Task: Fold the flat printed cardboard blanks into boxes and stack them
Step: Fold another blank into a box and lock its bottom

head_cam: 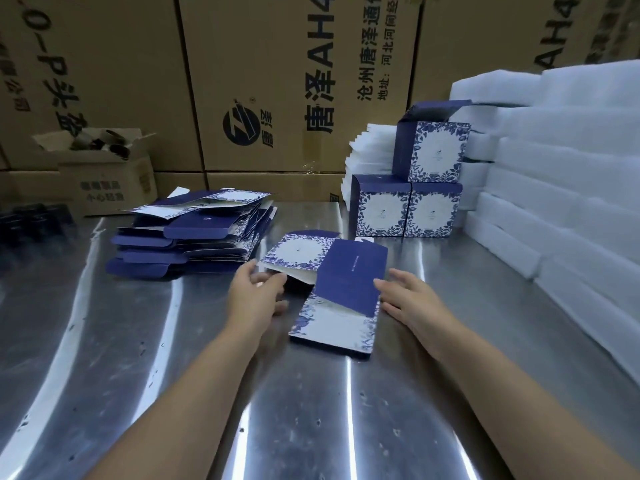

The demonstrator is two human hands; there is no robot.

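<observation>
A blue-and-white printed cardboard blank (346,292) lies partly unfolded on the steel table (138,341), in the middle. My left hand (254,289) touches its left flap, fingers spread. Fingers apart, my right hand (412,299) rests against the blank's right edge. Neither hand visibly grips it. A pile of flat blanks (194,233) sits to the left. Three folded boxes (412,188) are stacked at the back right, two below and one on top with its lid flap up.
White foam sheets (554,168) are piled along the right side and behind the boxes. Large brown cartons (277,81) form a wall at the back. A small open carton (107,168) with rolls in it stands at the back left.
</observation>
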